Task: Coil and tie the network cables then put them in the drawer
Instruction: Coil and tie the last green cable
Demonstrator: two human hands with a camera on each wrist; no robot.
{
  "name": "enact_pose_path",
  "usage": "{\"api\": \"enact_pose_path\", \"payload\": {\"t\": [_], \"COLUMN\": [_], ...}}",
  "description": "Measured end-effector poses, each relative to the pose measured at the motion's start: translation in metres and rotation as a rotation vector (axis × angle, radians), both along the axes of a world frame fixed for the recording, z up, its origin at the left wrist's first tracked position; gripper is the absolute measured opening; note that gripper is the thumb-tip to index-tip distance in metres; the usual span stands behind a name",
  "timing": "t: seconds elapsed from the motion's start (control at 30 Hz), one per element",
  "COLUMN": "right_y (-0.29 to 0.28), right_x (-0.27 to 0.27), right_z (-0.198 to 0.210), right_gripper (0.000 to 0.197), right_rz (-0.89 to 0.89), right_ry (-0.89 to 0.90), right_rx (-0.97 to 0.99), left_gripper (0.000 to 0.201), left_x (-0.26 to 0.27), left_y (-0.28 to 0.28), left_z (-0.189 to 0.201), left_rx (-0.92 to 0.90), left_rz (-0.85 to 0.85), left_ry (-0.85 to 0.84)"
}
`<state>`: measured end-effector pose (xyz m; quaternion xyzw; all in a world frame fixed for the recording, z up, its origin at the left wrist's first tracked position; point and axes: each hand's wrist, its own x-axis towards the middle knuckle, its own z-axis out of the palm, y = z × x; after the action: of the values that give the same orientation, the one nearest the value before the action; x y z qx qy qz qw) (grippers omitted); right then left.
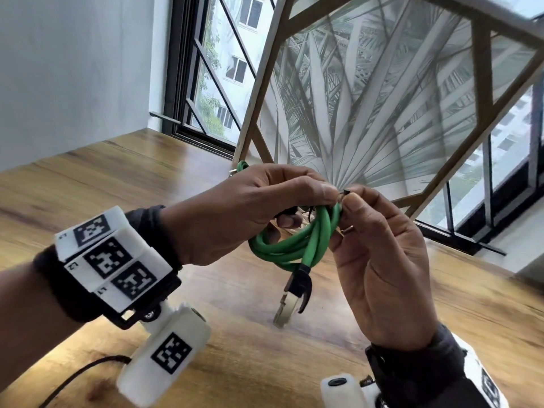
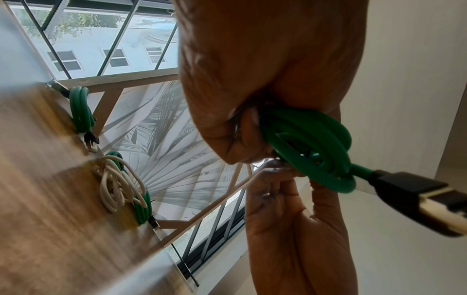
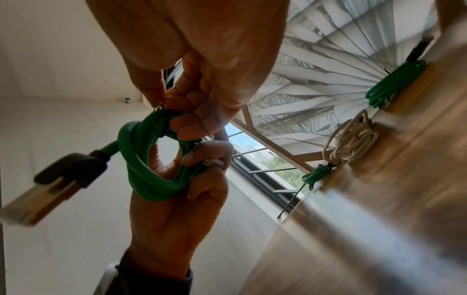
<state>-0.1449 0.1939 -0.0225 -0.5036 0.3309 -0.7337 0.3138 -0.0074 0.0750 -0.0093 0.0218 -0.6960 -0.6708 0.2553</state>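
Now, coil: a green cable (image 1: 297,245) is held at frame centre.
Left hand (image 1: 235,216): curled round the coil.
Right hand (image 1: 379,260): pinched on a black tie (image 1: 343,193).

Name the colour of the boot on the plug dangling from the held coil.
Black boot on the green cable; clearest in the head view.

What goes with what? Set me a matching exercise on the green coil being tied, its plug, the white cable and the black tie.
1. green coil being tied
2. plug
3. white cable
4. black tie

A. lying on the table
B. pinched by the right hand
C. held in the left hand
D. dangling below both hands

Pairs: 1-C, 2-D, 3-A, 4-B
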Motion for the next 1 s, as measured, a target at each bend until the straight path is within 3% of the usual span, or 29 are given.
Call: {"api": "enact_pose_path", "payload": {"t": [0.6, 1.0], "right_y": [0.001, 0.014], "right_x": [-0.003, -0.017], "right_z": [0.000, 0.013], "right_gripper": [0.010, 0.006], "right_rz": [-0.086, -0.380], "right_ry": [0.080, 0.408], "right_rx": [0.025, 0.040], "left_gripper": [0.018, 0.011], "left_x": [-0.001, -0.005], "left_y": [-0.001, -0.001], "left_z": [-0.002, -0.008], "left_rx": [0.011, -0.027], "left_rz": [0.005, 0.028], "left_ry": [-0.013, -0.038]}}
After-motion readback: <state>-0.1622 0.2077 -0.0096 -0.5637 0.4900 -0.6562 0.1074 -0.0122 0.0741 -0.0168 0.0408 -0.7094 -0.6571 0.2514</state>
